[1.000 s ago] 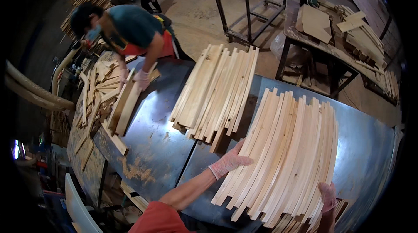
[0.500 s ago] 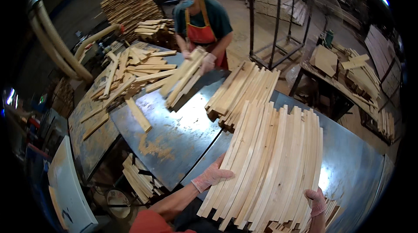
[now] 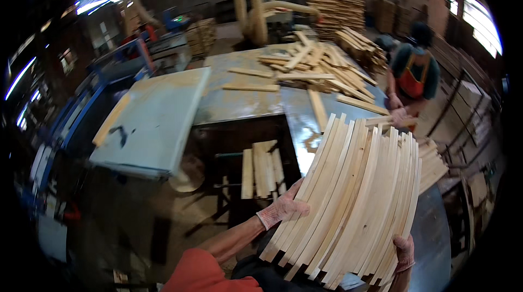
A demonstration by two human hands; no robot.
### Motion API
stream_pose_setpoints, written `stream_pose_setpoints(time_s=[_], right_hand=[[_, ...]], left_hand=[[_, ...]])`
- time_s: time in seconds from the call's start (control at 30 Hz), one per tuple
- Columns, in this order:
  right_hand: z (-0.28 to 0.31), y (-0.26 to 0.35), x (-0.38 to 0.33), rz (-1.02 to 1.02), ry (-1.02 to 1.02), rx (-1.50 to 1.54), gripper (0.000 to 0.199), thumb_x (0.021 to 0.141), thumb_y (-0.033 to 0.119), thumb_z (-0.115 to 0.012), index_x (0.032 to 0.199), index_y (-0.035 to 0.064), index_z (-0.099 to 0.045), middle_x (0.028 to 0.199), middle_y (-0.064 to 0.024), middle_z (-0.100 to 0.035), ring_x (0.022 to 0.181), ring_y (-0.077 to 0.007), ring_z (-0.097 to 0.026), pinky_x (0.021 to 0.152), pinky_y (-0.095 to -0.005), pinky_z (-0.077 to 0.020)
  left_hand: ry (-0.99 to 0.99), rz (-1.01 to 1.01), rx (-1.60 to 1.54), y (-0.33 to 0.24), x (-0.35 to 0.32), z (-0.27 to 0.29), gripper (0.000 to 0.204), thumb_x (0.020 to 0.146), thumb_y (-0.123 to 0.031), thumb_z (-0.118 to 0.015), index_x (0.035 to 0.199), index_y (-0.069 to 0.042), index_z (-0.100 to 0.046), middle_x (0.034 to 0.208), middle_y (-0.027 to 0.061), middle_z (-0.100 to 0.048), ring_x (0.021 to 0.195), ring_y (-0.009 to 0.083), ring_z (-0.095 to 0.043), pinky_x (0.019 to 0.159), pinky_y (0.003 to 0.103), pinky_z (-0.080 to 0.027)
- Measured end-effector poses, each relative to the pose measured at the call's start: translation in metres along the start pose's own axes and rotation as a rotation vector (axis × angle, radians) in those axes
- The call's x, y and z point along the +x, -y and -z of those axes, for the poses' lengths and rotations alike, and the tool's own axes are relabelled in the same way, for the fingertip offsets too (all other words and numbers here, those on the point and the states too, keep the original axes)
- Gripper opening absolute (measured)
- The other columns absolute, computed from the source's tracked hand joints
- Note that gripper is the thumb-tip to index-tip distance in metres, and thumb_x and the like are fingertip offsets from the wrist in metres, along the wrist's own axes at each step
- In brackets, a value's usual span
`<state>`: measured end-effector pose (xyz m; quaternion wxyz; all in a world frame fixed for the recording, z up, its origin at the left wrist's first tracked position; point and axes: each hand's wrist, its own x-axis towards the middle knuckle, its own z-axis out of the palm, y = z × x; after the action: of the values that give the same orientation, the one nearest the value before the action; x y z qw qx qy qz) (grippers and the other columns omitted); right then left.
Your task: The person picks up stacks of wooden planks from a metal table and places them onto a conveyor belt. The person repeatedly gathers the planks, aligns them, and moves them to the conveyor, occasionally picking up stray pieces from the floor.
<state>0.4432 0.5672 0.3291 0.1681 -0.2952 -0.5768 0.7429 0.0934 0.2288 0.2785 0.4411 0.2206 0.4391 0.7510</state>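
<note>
The bundle of curved wooden slats (image 3: 354, 199) is held between both hands, with its long axis running from the lower left, near the body, up and away to the right over the metal worktop (image 3: 436, 237). The left hand (image 3: 283, 208), gloved, is pressed flat with fingers spread against the bundle's left edge; the right hand (image 3: 404, 253) is cupped under its lower right end. Both hands are in contact. The slats are pale, bowed, fanned side by side.
</note>
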Motion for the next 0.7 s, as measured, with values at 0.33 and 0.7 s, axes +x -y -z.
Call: stream_pose_setpoints(time_s=[0.33, 0.7], right_hand=[[-0.355, -0.024, 0.002, -0.161, 0.497, -0.04, 0.08, 0.079, 0.017, -0.082, 0.149, -0.008, -0.054, 0.128, -0.015, -0.071, 0.111, -0.0271, -0.072, 0.096, -0.0416, -0.0602], [-0.694, -0.079, 0.034, -0.319, 0.922, -0.333, 0.056, 0.086, 0.021, -0.084, 0.134, -0.0034, -0.067, 0.11, -0.0071, -0.072, 0.096, -0.0186, -0.069, 0.089, -0.0335, -0.0575]], left_hand=[[-0.517, -0.133, -0.04, -0.143, -0.356, 0.165, 0.092, 0.087, -0.004, -0.077, 0.169, -0.015, -0.039, 0.129, 0.0029, -0.064, 0.107, 0.0097, -0.063, 0.089, 0.027, -0.056], [-0.986, -0.321, -0.036, -0.206, -0.577, 0.282, 0.084, 0.085, -0.012, -0.079, 0.161, 0.001, -0.045, 0.145, 0.0189, -0.064, 0.13, 0.0303, -0.066, 0.113, 0.046, -0.055]])
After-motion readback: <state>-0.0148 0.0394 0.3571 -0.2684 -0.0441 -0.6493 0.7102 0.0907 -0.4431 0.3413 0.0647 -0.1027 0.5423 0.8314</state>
